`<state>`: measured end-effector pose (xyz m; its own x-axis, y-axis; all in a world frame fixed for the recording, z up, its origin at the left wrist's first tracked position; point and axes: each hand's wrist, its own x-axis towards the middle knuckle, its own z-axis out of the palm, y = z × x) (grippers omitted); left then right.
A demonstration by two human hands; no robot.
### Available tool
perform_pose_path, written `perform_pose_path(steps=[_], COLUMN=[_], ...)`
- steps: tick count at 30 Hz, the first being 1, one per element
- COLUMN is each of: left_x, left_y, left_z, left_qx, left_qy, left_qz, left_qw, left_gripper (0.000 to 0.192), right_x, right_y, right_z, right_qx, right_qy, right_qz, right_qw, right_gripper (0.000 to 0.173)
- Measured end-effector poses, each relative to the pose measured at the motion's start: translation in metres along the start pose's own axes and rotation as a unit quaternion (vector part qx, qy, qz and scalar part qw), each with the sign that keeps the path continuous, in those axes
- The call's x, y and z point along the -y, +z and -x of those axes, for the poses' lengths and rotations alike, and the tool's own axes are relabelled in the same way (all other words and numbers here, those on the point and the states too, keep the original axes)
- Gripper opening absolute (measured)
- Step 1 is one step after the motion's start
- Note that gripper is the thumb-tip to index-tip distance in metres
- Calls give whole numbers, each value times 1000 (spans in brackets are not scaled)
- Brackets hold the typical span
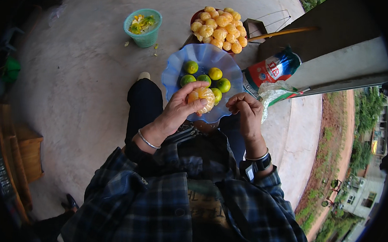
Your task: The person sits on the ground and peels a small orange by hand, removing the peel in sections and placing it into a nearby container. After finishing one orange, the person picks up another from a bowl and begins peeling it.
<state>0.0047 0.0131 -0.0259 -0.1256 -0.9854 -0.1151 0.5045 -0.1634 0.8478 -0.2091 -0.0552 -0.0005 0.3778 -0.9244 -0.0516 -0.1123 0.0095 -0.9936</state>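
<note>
A peeled mandarin (207, 99) with white pith strands rests in my left hand (181, 104), the thumb pressed against its side. Over the right rim of a wavy-edged blue plastic bowl (175, 62) is my right hand (247, 110), its fingers curled with thumb and fingertips together. Whether a shred of pith is pinched there is too small to tell. Several unpeeled green-yellow mandarins (215, 73) lie in the bowl, which sits in front of my lap. Behind it, a dark red container (194, 17) is heaped with peeled mandarins (223, 21).
A turquoise basket (142, 37) holding peel (141, 24) stands on the concrete floor (85, 66), with peel scraps beside it. At right lie a printed plastic bag (271, 67), a crumpled clear wrapper (273, 90) and a wooden handle (284, 33). Another person's shoe (72, 201) shows at lower left.
</note>
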Motion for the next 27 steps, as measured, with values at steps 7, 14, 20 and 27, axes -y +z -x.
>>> perform_pose_path(steps=[7,14,20,27], left_x=[9,15,6,11], left_y=[2,-3,4,2], left_z=[1,-2,1,-1], left_qx=[15,-3,54,23], left_qy=[25,63,64,78], left_qz=[5,-138,-106,-137], left_qw=[1000,988,991,987], left_gripper=[65,78,83,71], right_x=[5,0,3,4], right_y=[8,16,12,10], right_z=[1,4,3,4], right_qx=[70,114,100,73], right_qy=[34,11,21,19], right_qz=[29,-55,-27,-1], right_qw=[997,992,994,997], right_gripper=[29,25,23,24])
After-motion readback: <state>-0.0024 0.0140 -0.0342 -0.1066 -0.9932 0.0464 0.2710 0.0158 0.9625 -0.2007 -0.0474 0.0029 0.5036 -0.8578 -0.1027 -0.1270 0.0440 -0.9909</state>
